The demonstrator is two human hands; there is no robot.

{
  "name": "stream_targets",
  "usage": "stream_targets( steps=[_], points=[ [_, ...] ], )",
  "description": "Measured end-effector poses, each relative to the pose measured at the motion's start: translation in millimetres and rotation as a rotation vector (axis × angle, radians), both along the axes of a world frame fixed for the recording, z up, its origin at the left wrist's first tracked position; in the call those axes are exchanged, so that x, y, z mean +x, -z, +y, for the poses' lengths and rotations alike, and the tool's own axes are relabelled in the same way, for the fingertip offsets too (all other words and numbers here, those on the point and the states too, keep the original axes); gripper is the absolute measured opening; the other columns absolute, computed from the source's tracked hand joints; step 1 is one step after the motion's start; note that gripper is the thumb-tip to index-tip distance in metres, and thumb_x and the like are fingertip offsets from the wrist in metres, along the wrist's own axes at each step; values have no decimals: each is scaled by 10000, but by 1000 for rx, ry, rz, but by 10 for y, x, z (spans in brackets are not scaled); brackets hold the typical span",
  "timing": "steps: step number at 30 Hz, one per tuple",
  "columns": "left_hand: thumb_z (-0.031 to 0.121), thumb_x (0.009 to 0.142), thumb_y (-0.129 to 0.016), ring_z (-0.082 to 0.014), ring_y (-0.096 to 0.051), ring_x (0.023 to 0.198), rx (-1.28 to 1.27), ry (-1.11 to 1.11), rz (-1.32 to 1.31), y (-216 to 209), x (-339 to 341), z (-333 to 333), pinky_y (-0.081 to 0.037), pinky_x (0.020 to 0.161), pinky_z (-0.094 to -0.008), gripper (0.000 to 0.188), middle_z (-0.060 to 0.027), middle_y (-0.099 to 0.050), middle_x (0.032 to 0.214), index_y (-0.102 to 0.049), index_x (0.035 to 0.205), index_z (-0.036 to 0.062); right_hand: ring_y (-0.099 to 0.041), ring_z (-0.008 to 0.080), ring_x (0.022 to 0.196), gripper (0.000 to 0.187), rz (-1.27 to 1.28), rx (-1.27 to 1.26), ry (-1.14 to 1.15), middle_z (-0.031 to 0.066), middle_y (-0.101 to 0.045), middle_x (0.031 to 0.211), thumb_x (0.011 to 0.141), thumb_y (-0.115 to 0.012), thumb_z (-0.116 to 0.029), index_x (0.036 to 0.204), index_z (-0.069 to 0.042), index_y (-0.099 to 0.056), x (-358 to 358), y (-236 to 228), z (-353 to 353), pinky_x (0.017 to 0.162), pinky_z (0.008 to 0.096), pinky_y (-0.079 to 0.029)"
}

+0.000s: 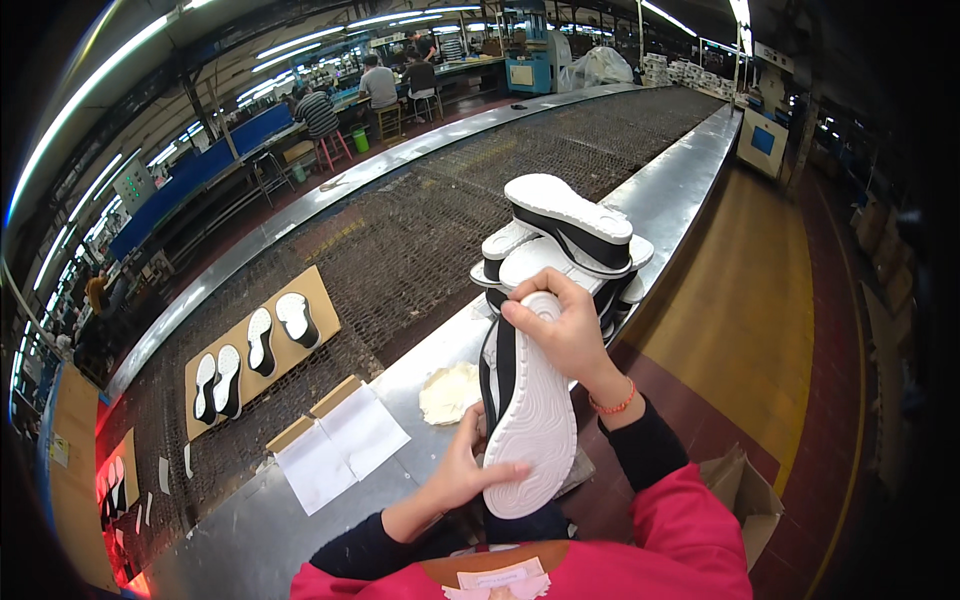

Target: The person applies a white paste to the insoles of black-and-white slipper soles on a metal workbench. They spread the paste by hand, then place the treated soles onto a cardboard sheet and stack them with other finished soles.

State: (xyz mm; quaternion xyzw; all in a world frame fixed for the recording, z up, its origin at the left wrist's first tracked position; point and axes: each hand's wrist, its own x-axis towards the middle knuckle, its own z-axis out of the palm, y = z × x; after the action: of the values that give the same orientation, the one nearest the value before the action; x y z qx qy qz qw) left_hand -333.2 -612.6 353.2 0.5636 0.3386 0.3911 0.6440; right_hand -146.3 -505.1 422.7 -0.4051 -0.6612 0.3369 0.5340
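Observation:
Both my hands hold a shoe sole (532, 430), its white, wavy-grooved face turned up and its black side wall facing left. My left hand (462, 468) grips the lower end, with the thumb lying across the white face and the other fingers mostly hidden behind the edge. At the upper end, my right hand (568, 325) pinches the tip between thumb and fingers. Just beyond it, a pile of similar white-and-black soles (568, 215) rests on the metal edge of the conveyor. A crumpled cream-coloured piece (450, 393) lies on the metal left of the held sole.
Several soles lie on a cardboard sheet (318, 300) on the mesh conveyor belt (420, 220). White papers (343, 446) sit on the metal ledge (245, 530). An open cardboard box (745, 490) stands at my right. People (378, 85) sit at a far workbench.

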Motion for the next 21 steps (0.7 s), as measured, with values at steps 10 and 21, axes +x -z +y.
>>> stream_targets(
  steps=[10, 21],
  points=[
    [187, 834, -762, -233, -681, 932, -206, -317, -153, -727, 538, 1232, -570, 755, -345, 725, -172, -642, 1116, -324, 1359, -54, -632, 283, 1094, 593, -151, 76, 174, 204, -681, 1108, 883, -701, -458, 1175, 53, -624, 786, -496, 1169, 946, 364, -480],
    [453, 819, -740, -260, -670, 952, -209, -349, 118, -474, 909, 2008, -538, 833, -368, 700, -165, -674, 1057, -558, 1228, -85, -637, 208, 1033, 487, -538, -328, 36, 129, -691, 1150, 943, -614, -362, 1247, 18, -633, 1132, -291, 1585, 899, 325, -488]
  ],
)
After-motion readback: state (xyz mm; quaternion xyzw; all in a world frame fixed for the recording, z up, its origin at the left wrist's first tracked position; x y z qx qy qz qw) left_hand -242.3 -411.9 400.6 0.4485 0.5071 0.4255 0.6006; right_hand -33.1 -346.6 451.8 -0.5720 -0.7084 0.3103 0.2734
